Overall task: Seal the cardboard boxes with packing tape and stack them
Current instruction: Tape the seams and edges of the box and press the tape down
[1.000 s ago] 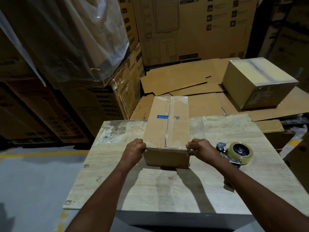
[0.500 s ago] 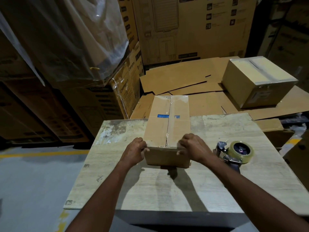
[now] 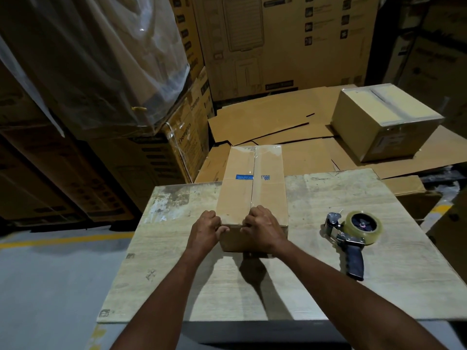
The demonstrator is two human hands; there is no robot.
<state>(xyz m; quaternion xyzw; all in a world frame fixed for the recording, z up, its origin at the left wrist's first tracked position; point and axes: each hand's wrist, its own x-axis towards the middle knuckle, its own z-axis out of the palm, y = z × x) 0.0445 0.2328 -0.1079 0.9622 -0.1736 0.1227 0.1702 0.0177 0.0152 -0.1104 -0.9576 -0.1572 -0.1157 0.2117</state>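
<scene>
Box: The long brown box (image 3: 252,188) lies flat on the table (image 3: 379,286). Its near end is under both hands and the rest runs straight away from them.
Left hand: The left hand (image 3: 206,232) is on the near left corner. Its fingers curl at the top edge and the thumb is on the front side, so it looks like it is holding the corner.
Right hand: The right hand (image 3: 264,231) is just beside the left one, at the middle of the near end. Its fingers curl over the top edge, right where the flaps meet. It looks like it is pressing down there.
Tape: A clear strip of tape (image 3: 254,168) runs from the right hand along the middle line to the far end. I cannot see if it goes down the front, because the hand hides it.
How it will feel: The cardboard looks stiff with firm corners. I cannot tell if the box is heavy. The shiny tape is probably slippery, and the bare cardboard is better to hold.
Where to hold: I think the two long sides are best, one hand on each, or under the bottom corners.
Tape gun: The tape gun (image 3: 353,233) lies on the table to the right of the right hand, apart from it, with nobody holding it.
Other box: A taped box (image 3: 384,122) sits far past the hands, to the right, on flat cardboard sheets (image 3: 265,122). It may be the place to stack.
</scene>
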